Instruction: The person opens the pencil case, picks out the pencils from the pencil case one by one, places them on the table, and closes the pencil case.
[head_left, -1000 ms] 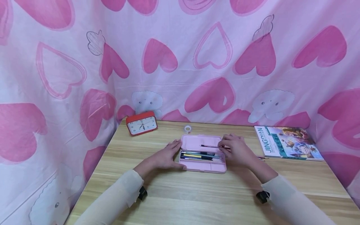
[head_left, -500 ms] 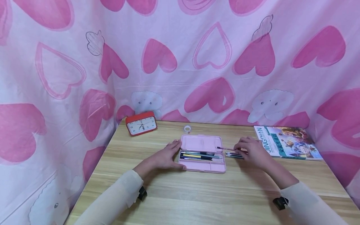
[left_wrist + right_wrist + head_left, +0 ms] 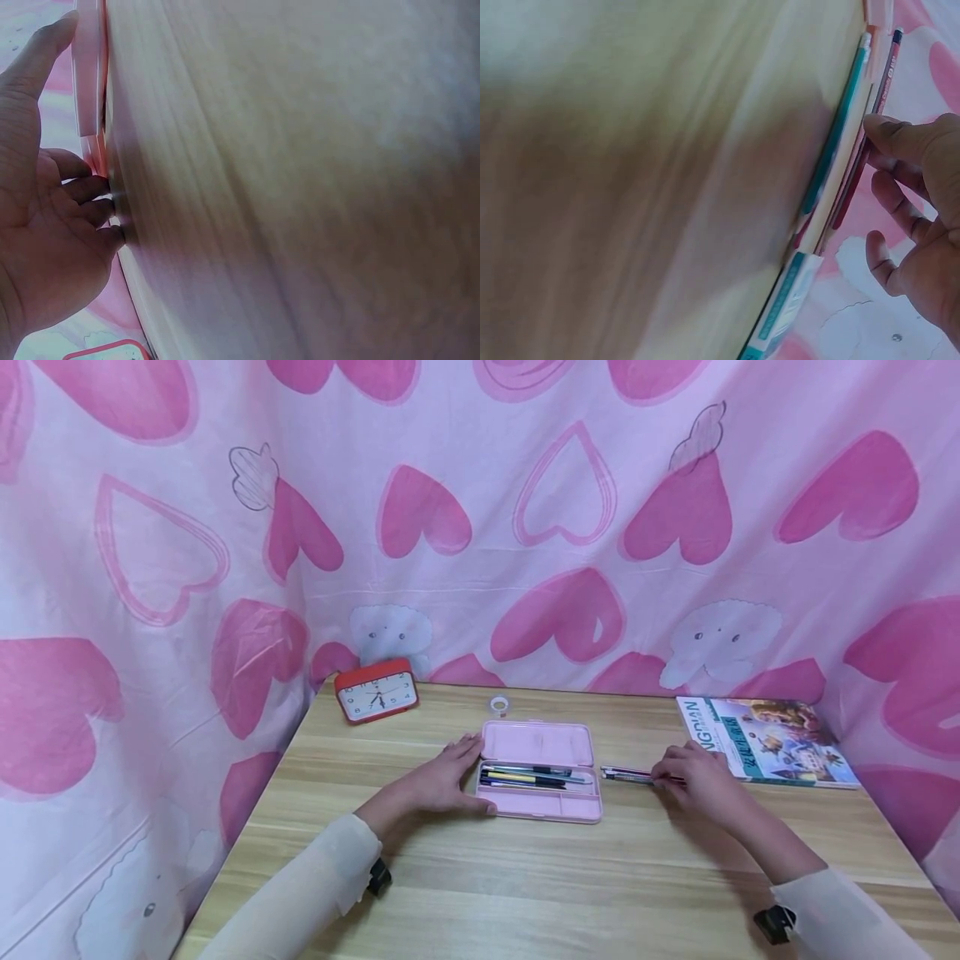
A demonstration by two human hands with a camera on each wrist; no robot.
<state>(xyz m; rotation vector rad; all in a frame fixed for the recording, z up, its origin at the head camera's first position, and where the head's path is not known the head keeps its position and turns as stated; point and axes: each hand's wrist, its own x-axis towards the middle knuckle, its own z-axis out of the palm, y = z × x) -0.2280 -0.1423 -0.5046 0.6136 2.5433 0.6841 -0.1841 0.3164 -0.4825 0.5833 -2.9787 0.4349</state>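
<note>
A pink pencil case (image 3: 540, 810) lies with its lid raised back, and several pens and pencils (image 3: 525, 777) fill its rear compartment. My left hand (image 3: 438, 777) rests at the case's left end, thumb at the front corner and fingers beside the lid. In the left wrist view the thumb touches the case wall (image 3: 88, 75). To the right of the case, my right hand (image 3: 701, 781) pinches a dark red pencil (image 3: 886, 82) with a black end between thumb and fingers. Right by it, a green pencil (image 3: 840, 124) lies on the table; other pencils there are partly hidden.
A magazine (image 3: 780, 743) lies at the back right, close behind my right hand. At the back left stands a red alarm clock (image 3: 377, 691). A small tape roll (image 3: 498, 704) sits behind the case. A heart-patterned curtain (image 3: 450, 585) hangs along the table's back edge.
My right hand has moved right, from over the case's lid to the pencils on the table, carrying the dark red pencil along. My left hand and the case have stayed put.
</note>
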